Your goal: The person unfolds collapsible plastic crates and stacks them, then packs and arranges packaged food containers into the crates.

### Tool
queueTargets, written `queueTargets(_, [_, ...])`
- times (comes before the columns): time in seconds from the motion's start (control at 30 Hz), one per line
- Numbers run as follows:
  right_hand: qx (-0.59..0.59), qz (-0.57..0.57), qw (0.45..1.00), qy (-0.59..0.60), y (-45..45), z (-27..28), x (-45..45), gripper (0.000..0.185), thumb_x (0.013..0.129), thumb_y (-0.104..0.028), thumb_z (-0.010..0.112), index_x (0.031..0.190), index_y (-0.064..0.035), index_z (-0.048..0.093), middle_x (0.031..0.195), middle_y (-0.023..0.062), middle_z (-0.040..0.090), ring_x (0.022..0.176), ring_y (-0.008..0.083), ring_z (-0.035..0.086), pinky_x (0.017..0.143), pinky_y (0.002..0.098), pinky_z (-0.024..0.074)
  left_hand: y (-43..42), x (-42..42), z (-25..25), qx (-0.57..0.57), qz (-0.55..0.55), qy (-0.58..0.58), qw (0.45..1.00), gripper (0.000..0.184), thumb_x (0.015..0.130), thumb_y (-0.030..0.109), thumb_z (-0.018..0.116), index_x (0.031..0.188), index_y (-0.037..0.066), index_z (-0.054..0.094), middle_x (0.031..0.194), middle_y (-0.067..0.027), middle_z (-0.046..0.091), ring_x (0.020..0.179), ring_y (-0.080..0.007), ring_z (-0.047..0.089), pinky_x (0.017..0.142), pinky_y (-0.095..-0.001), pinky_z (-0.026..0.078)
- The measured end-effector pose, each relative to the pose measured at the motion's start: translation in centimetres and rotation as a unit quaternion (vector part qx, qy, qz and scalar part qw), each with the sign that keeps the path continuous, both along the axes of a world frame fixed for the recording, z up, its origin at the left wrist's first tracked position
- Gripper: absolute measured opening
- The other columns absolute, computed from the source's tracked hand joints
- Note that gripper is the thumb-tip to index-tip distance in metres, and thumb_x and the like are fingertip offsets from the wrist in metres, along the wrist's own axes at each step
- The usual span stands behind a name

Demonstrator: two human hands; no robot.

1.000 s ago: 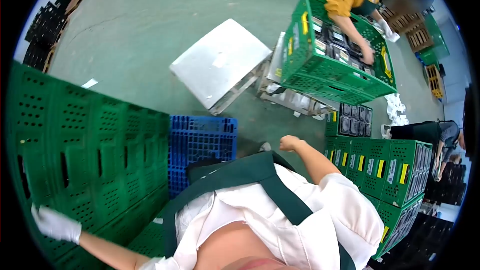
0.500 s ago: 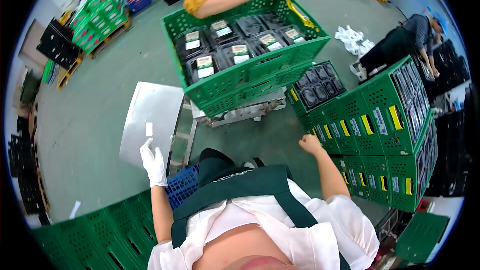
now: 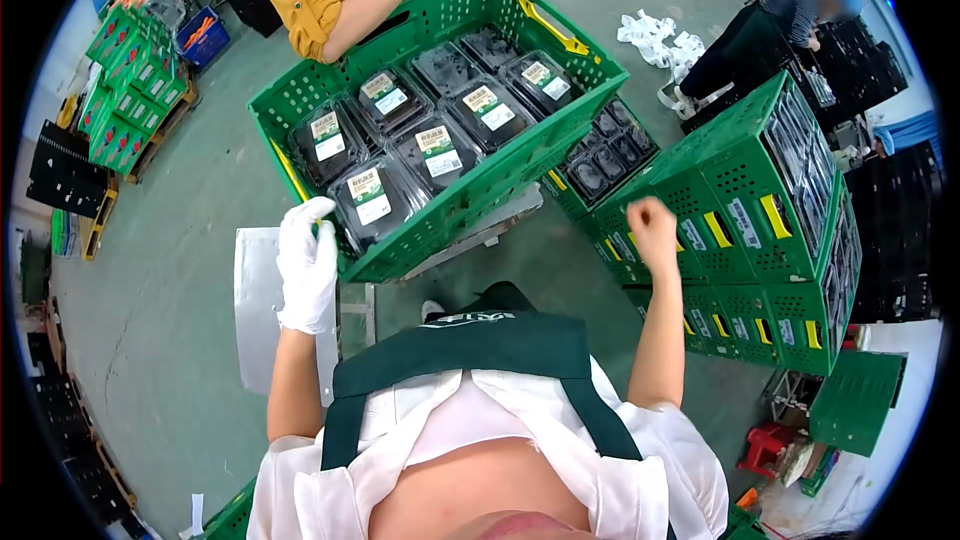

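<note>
My left hand [image 3: 307, 268], in a white glove, has its fingers at the near left corner of a green crate [image 3: 470, 202], wrapped over the rim. The crate holds several clear lidded boxes [image 3: 437, 152] with dark contents, most bearing green and white labels. My right hand [image 3: 653, 230] is bare and curled closed in the air, right of the crate and in front of the stacked crates; whatever it may hold is hidden. Across the crate, a co-worker in a yellow sleeve [image 3: 305, 0] has their hands beyond its far side.
Stacked green crates [image 3: 740, 230] with yellow handles stand at the right. Below my left hand is a silvery flat-topped surface [image 3: 257, 310]. Another person [image 3: 760, 35] bends over at the upper right, near white scraps [image 3: 660, 43] on the floor. A red stool [image 3: 768, 448] is at the lower right.
The view has swung right and closer to the crate of boxes. My left hand has gone from the green stack, past the silvery surface, to the crate's corner. The co-worker's hand has left the boxes.
</note>
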State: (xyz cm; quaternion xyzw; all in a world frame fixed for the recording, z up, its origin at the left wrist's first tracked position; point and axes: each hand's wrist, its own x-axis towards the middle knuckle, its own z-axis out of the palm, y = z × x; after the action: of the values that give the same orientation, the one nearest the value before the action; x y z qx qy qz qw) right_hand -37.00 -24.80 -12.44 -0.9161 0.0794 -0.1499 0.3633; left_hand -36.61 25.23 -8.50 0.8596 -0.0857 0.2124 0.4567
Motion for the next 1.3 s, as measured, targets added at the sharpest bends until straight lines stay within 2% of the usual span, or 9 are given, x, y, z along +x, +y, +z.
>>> queueTargets(0.2, [-0.058,0.266,0.962,-0.029,4.6,10.1,18.8,0.018,0.088,-0.013,0.066,0.098,0.0016,0.065,0.092,0.0145,0.068,0.087,0.0277,0.067,0.08,0.0376,0.0519,-6.4,7.8,2.8,0.174,-0.157,0.055,0.971,0.018,0.088,0.007,0.06,0.105,0.006,0.066,0.103,-0.0134,0.066,0.1,-0.0339,0.062,0.086,-0.0412,0.051])
queueTargets(0.37, [-0.35,0.383,0.838,0.169,5.0,3.1,34.6,0.045,0.086,-0.037,0.065,0.116,-0.0033,0.068,0.125,0.0177,0.062,0.119,0.0358,0.057,0.099,0.0448,0.0485,-11.8,16.7,-0.2,0.278,-0.206,0.212,0.914,0.036,0.093,0.019,0.055,0.126,0.004,0.058,0.13,-0.0201,0.059,0.121,-0.0368,0.055,0.103,-0.043,0.045])
queueTargets(0.6, [-0.32,0.5,0.762,0.259,9.2,-3.9,41.4,0.072,0.087,-0.064,0.055,0.139,-0.0147,0.057,0.14,0.0172,0.056,0.132,0.0385,0.049,0.109,0.0479,0.0397,-19.6,27.4,-5.5,0.303,-0.006,0.291,0.907,0.052,0.095,0.036,0.049,0.13,-0.002,0.053,0.133,-0.025,0.056,0.124,-0.0392,0.053,0.106,-0.0439,0.042])
queueTargets(0.67, [-0.277,0.517,0.754,0.295,9.6,-4.5,41.6,0.07,0.087,-0.066,0.054,0.138,-0.0166,0.058,0.139,0.017,0.057,0.131,0.04,0.05,0.109,0.0488,0.039,-20.3,27.9,-5.0,0.297,-0.074,0.414,0.857,0.05,0.091,0.041,0.053,0.114,-0.003,0.061,0.119,-0.0261,0.062,0.114,-0.0391,0.059,0.097,-0.0447,0.047])
queueTargets(0.7, [-0.292,0.522,0.747,0.29,9.5,-4.2,41.3,0.072,0.087,-0.068,0.054,0.14,-0.019,0.055,0.139,0.0187,0.056,0.131,0.0408,0.048,0.109,0.052,0.0376,-20.3,26.7,-5.6,0.282,-0.064,0.325,0.9,0.047,0.09,0.042,0.056,0.103,-0.003,0.063,0.108,-0.0246,0.066,0.108,-0.0396,0.062,0.093,-0.0456,0.048])
queueTargets(0.93, [-0.283,0.627,0.715,0.125,9.4,-3.3,39.3,0.078,0.086,-0.068,0.056,0.142,-0.014,0.049,0.124,0.0194,0.063,0.125,0.0397,0.052,0.104,0.0552,0.0391,-20.1,24.9,-4.8,0.196,-0.035,0.279,0.939,0.056,0.087,0.03,0.068,0.132,-0.001,0.054,0.119,-0.0233,0.06,0.114,-0.0393,0.056,0.099,-0.0439,0.045])
queueTargets(1.07, [-0.211,0.65,0.729,-0.015,9.7,-0.2,37.9,0.046,0.082,-0.047,0.074,0.098,-0.0079,0.058,0.084,0.0128,0.062,0.082,0.035,0.062,0.072,0.0443,0.0496,-20.2,22.3,-3.0,0.139,-0.039,0.205,0.968,0.05,0.089,0.02,0.065,0.134,0.0,0.052,0.118,-0.0195,0.058,0.11,-0.038,0.055,0.096,-0.0449,0.046])
queueTargets(1.2, [-0.227,0.665,0.712,-0.019,8.7,1.2,38.0,0.041,0.081,-0.045,0.075,0.088,-0.0087,0.055,0.075,0.0094,0.058,0.07,0.0328,0.06,0.061,0.0431,0.0479,-19.1,18.7,1.1,0.065,-0.011,0.242,0.968,0.052,0.092,0.018,0.059,0.142,0.007,0.047,0.137,-0.0203,0.05,0.13,-0.0369,0.048,0.107,-0.0423,0.041])
queueTargets(1.3, [-0.225,0.679,0.687,-0.129,7.0,4.5,36.3,0.041,0.079,-0.041,0.077,0.081,-0.0091,0.052,0.069,0.0069,0.053,0.063,0.0283,0.057,0.056,0.0399,0.0464,-16.0,15.6,1.7,0.074,0.052,0.205,0.975,0.037,0.093,0.016,0.059,0.128,0.006,0.058,0.125,-0.0161,0.06,0.117,-0.0336,0.058,0.1,-0.0393,0.048])
